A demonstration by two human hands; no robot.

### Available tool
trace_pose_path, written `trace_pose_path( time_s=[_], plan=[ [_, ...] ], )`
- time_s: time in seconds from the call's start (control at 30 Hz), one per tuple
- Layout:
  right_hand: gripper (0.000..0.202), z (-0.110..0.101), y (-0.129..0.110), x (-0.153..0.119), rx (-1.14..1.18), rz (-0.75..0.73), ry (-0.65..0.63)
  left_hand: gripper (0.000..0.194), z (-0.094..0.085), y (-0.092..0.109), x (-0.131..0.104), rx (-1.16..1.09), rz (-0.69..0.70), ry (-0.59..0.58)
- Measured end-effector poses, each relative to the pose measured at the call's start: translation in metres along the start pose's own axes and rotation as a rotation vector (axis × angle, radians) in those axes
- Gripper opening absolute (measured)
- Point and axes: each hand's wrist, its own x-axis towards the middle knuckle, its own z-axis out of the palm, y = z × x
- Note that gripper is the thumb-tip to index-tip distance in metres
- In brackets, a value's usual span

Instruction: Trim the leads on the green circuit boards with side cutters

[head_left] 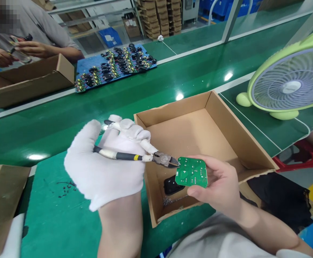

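Observation:
In a white glove, my left hand (113, 161) is wrapped round a pair of diagonal cutters (129, 156) with taped dark handles. Their jaw tips touch or nearly touch the left edge of a green circuit board (191, 172). My bare right hand (218, 182) pinches that board by its right side, its soldered face turned toward me. Both are above an open cardboard box (188, 129). Inside the box lies a black plastic part (172, 185), partly hidden by the board, with small metallic clippings (172, 200) near the front corner.
A green and purple fan (290, 86) stands at the right. Across the green bench, a blue board (115, 66) carries many small circuit assemblies. Another person's hands (32, 48) work over a cardboard box (29, 84) at the far left. A further box (0, 200) is at the near left.

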Motion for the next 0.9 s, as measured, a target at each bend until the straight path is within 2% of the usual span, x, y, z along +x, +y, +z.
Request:
trace_pose_path(
  time_s=[0.17,0.33,0.53,0.7,0.8,0.9],
  plan=[
    [0.042,0.001,0.001,0.000,-0.010,-0.003,-0.004,0.015,0.007,-0.005,0.000,-0.075,0.040,0.110],
    [0.044,0.000,0.001,-0.001,-0.069,-0.017,-0.005,0.025,0.007,-0.004,0.000,-0.099,0.054,0.080],
    [0.042,0.000,0.001,0.000,-0.099,-0.024,0.002,0.023,0.007,0.000,-0.002,-0.158,0.060,0.049],
    [0.039,-0.001,0.000,0.002,-0.068,-0.001,0.009,0.013,0.008,0.006,-0.006,-0.176,-0.005,0.109],
    [0.038,-0.001,-0.001,0.003,-0.069,0.030,0.007,0.022,0.007,0.008,-0.006,-0.190,-0.008,0.098],
    [0.037,-0.002,-0.001,0.004,-0.016,0.044,0.001,0.021,0.003,0.008,-0.004,-0.214,-0.070,0.081]
  ],
)
